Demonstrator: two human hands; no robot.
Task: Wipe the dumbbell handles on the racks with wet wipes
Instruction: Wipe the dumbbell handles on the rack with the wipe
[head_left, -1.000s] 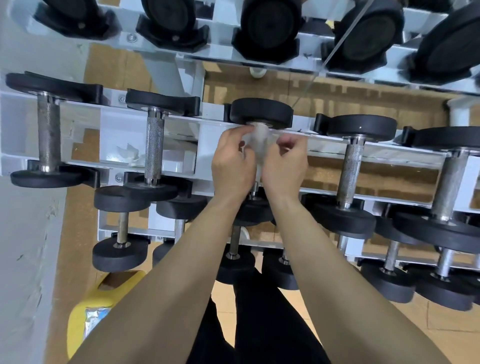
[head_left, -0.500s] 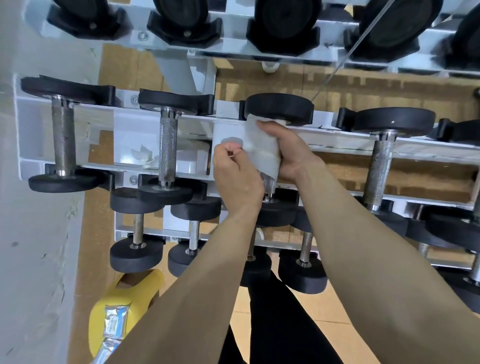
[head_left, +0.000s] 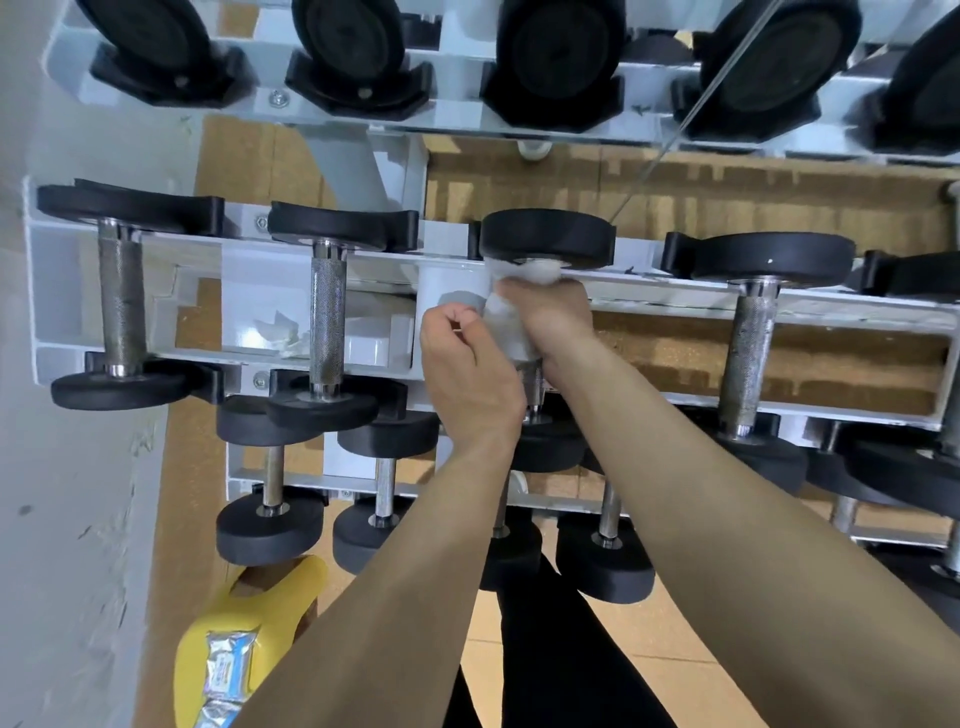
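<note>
Clamps wet wipe (head_left: 511, 338) round dumbbell handle (head_left: 531, 385) with right grip (head_left: 553, 319), open rack (head_left: 675, 299) gaps either side; left grip (head_left: 467, 369) curled alongside, hold unclear.

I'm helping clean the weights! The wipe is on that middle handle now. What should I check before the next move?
1. Wipe on the handle: ok. The right hand grips the white wipe, wrapped round the dumbbell handle.
2. Left hand holding the wipe too: cannot tell. Its curled fingers are right beside the wipe's edge.
3. Handle clean: cannot tell. The wipe and hands cover it.
4. Next handle to the right free: ok. It is bare metal with nothing on it.
5. Spare wipes near: ok. A wipes pack sits in the yellow bag down at the left.
</note>
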